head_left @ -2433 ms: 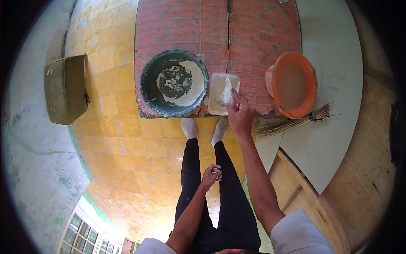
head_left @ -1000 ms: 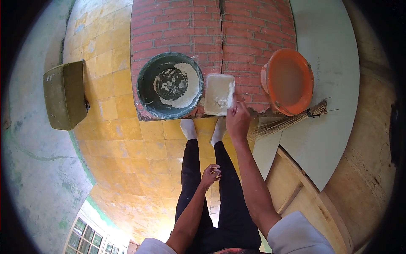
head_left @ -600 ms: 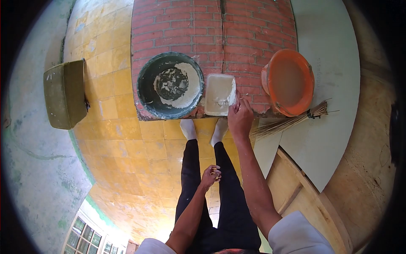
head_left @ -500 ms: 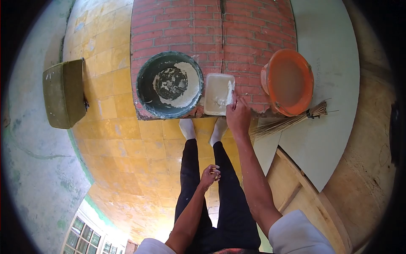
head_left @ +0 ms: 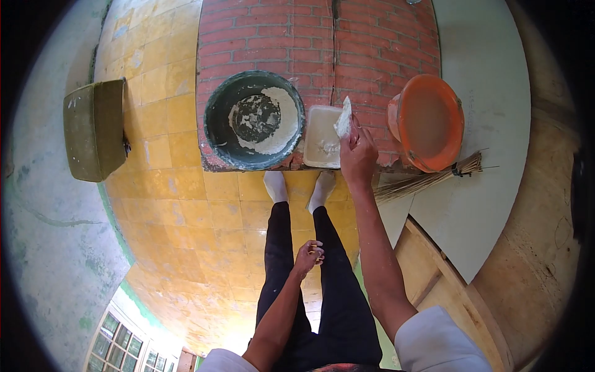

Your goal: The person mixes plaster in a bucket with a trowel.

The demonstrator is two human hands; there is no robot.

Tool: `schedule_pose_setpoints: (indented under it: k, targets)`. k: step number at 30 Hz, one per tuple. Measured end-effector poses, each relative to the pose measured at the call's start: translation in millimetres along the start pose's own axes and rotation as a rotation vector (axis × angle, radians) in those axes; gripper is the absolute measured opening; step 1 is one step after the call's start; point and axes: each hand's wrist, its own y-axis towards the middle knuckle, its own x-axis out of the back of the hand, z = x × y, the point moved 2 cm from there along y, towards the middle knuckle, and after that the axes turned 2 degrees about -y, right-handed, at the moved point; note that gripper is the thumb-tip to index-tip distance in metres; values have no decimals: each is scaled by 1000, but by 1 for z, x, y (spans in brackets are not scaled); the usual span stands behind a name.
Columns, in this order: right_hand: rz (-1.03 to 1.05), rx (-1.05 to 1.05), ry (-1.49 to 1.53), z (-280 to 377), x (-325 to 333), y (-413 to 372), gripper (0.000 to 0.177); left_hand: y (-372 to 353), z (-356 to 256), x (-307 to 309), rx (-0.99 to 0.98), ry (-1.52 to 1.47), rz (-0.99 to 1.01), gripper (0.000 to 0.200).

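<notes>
My right hand (head_left: 359, 152) is closed on the lower end of a flat, whitish, powder-coated piece (head_left: 343, 118); its exact kind cannot be made out. The piece points up over the right rim of a white rectangular tub (head_left: 313, 144). Pale powder or paste lies in that tub. Directly left of it stands a dark round basin (head_left: 214, 127), with a band of white powder along its right inner side and smears on the bottom. Over my thighs hangs my left hand (head_left: 308, 257), its fingers loosely curled and apart, holding nothing I can see.
An orange bucket (head_left: 460, 124) of cloudy brownish liquid stands right on the red brick-patterned surface (head_left: 372, 56). A stick broom (head_left: 427, 180) lies below it. On the left is an olive box-like object (head_left: 93, 133) by the wall. Yellow tiles (head_left: 180, 204) cover the floor.
My right hand has risen slightly and moved right, lifting the whitish piece out of the tub so more of it shows. My left hand stays over my thighs. The view has shifted a little.
</notes>
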Motion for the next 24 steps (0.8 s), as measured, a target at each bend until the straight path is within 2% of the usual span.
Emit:
schedule_pose_setpoints:
  k: [2,5,9,11,15,24]
  targets:
    - [-69,121,73,5,-4,5,44,1,-1,2,9,2,-8,29]
    - [42,113,-29,7,-15,11,40,1,3,1,4,4,-2,29]
    - [50,123,57,13,-26,17,39,3,3,3,3,-3,-6,28]
    - [-55,190,120,15,-28,19,49,2,6,3,10,-16,1,28]
    - [82,170,61,24,-34,15,45,4,6,2,-1,-13,2,28]
    - [-81,123,-51,3,-33,4,54,2,4,4,8,-26,-11,29]
